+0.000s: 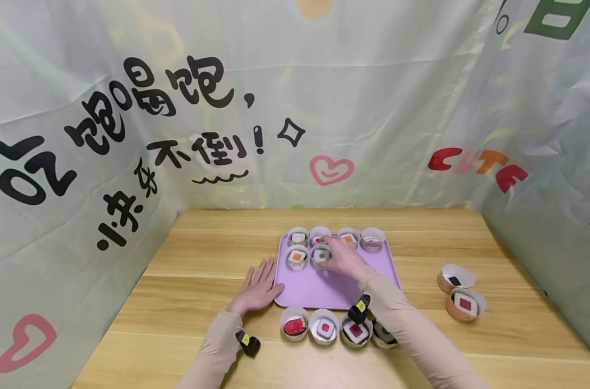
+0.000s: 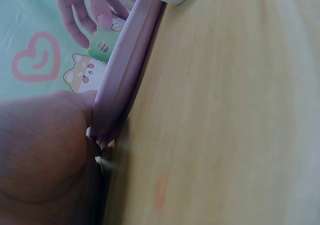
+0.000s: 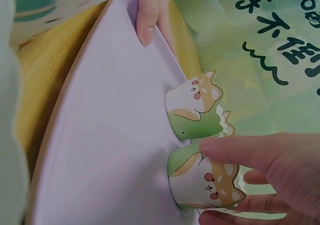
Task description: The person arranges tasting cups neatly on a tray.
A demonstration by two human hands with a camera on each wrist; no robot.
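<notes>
My right hand [image 1: 346, 258] is over the lilac tray [image 1: 304, 289], its thumb and fingers about a small paper cup [image 3: 200, 177] with a dog print. Inside that cup lies a whitish piece with a green centre. A matching dog-print cup [image 3: 192, 107] stands right beside it, holding a white and orange piece. Flat on the wood next to the tray's left edge lies my left hand [image 1: 257, 292], fingers straight and thumb touching the tray's rim. Several more cups stand in a row along the tray's far side, among them a pinkish one [image 1: 373, 240].
In front of the tray, a row of cups includes one with a red piece [image 1: 295, 326] and one with a pink-dotted piece [image 1: 324, 327]. Two orange-brown cups [image 1: 462, 305] stand at the right on the wooden table [image 1: 202, 243]. A printed curtain [image 1: 382, 108] surrounds the table.
</notes>
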